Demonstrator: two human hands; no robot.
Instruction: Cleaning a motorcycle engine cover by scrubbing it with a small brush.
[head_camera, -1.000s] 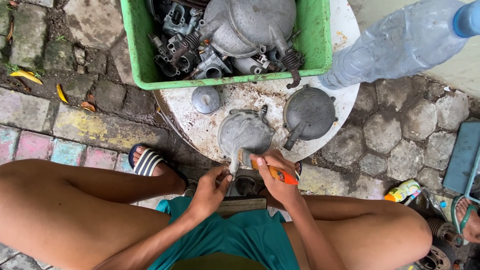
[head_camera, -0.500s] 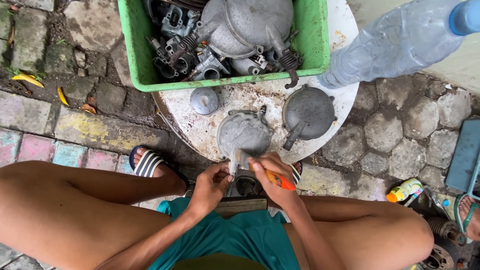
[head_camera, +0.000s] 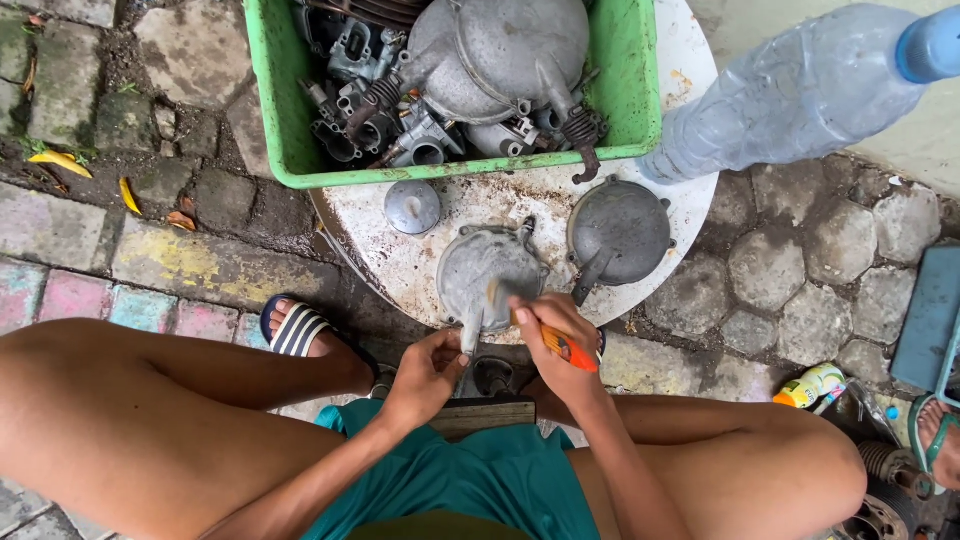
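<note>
Keep left hand (head_camera: 428, 372) pinched tight on the grey metal cover (head_camera: 488, 280) at the round table (head_camera: 430, 262) edge; brush gently, right hand (head_camera: 552, 338) closed around the orange brush (head_camera: 566, 347) (bristles on top).

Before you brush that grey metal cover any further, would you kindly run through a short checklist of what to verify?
1. Left hand grips the spout of the grey metal cover: ok.
2. Right hand holds the orange-handled brush: ok.
3. Bristles touching the cover: cannot tell.
4. Cover supported by the white round table: ok, though near its edge.
5. Second cover lies apart: ok.
6. Plastic bottle steady: cannot tell.
</note>
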